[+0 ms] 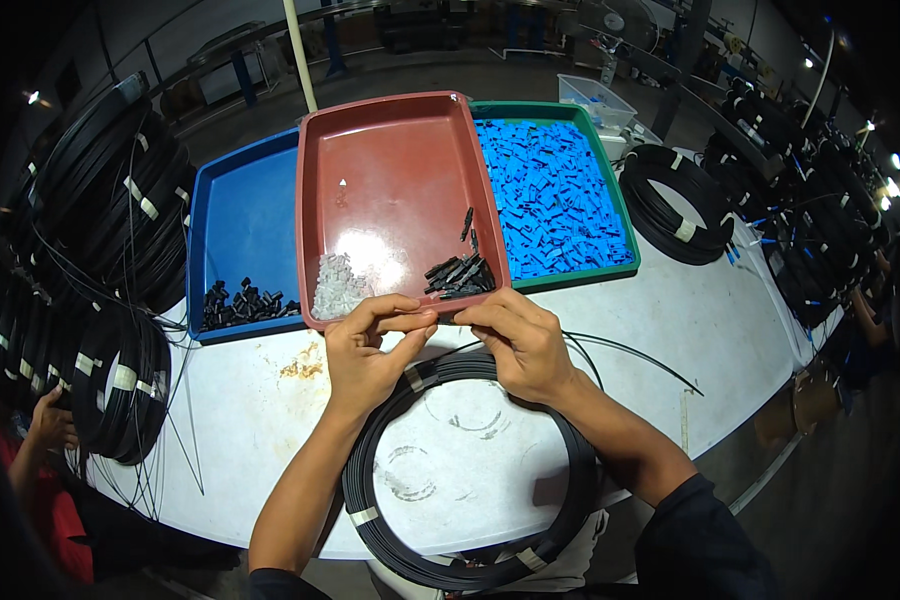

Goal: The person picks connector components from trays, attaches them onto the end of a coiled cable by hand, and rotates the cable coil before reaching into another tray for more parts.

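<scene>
My left hand point(368, 350) and my right hand point(515, 345) meet at the front rim of the reddish-brown tray point(400, 190), both pinched closed. Between their fingertips shows a short dark piece that looks like the end of a black cable; most of it is hidden by the fingers. Below the hands lies a coil of black cable point(360, 455), bound with pale tape and reaching over the table's near edge. In the tray, just beyond my fingers, are a pile of small translucent white parts point(340, 288) and a pile of slim black parts point(460, 277).
A blue tray point(245, 225) at left holds black pieces point(245, 308); a green tray point(624, 235) at right holds many bright blue clips point(550, 195). More cable coils point(678, 205) stand right and left. Another person's hand point(52, 422) touches a coil at far left.
</scene>
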A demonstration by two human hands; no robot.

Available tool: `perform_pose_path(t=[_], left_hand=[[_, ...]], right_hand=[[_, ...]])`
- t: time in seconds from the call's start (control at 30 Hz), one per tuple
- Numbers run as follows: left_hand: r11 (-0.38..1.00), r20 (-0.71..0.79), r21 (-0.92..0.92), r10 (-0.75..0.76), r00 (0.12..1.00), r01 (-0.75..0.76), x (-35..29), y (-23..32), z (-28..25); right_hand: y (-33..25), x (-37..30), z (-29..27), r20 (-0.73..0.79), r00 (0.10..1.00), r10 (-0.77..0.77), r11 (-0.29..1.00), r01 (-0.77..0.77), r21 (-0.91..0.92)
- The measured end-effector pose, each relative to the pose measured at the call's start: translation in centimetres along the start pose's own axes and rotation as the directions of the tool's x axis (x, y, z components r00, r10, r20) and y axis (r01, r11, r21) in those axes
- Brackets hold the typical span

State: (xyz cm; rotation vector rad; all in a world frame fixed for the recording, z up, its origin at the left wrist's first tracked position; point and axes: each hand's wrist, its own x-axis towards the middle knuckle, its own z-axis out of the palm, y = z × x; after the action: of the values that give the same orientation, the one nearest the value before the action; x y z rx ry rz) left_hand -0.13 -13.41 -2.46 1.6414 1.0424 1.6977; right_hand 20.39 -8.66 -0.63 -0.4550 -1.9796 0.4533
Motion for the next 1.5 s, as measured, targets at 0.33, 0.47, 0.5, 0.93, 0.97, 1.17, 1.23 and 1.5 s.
perform_pose_path(t=[0.33,0.47,0.5,0.93,0.97,1.17,1.23,1.5], left_hand=[[0.979,0.044,-0.176,-0.094,0.995,0.101,-0.2,0.0,-0.1],[0.893,0.048,-0.434,-0.111,0.993,0.120,0.0,0.4,0.0],[0.893,0.046,-0.434,-0.112,0.993,0.121,0.0,0.0,-0.4],[0.906,0.247,-0.310,-0.215,0.945,0.287,-0.6,-1.2,-1.3],[0.907,0.245,-0.308,-0.217,0.945,0.288,-0.6,-1.1,-1.3],[0.895,0.277,-0.312,-0.236,0.931,0.319,-0.7,-1.0,-1.4],[0.913,0.264,-0.281,-0.222,0.939,0.295,-0.8,-0.9,-1.3],[0.907,0.303,-0.274,-0.234,0.924,0.320,-0.4,-0.5,-1.4]], right_hand=[[0.0,0.0,-0.1,0.039,0.996,0.081,0.995,-0.083,0.051],[0.2,-0.1,-0.1,0.014,0.998,0.062,0.998,-0.063,0.027],[0.3,-0.1,-0.2,0.015,0.998,0.063,0.998,-0.064,0.028],[0.1,-0.2,-0.1,0.080,0.997,0.022,0.999,-0.025,0.040],[0.1,-0.2,-0.2,0.092,0.996,0.017,0.999,-0.020,0.031],[-0.2,-0.3,-0.1,0.117,0.993,-0.017,0.999,0.011,0.053],[-0.3,-0.4,-0.1,0.121,0.993,-0.010,0.999,0.003,0.054],[-0.4,-0.3,0.0,0.123,0.992,-0.016,0.999,0.011,0.041]])
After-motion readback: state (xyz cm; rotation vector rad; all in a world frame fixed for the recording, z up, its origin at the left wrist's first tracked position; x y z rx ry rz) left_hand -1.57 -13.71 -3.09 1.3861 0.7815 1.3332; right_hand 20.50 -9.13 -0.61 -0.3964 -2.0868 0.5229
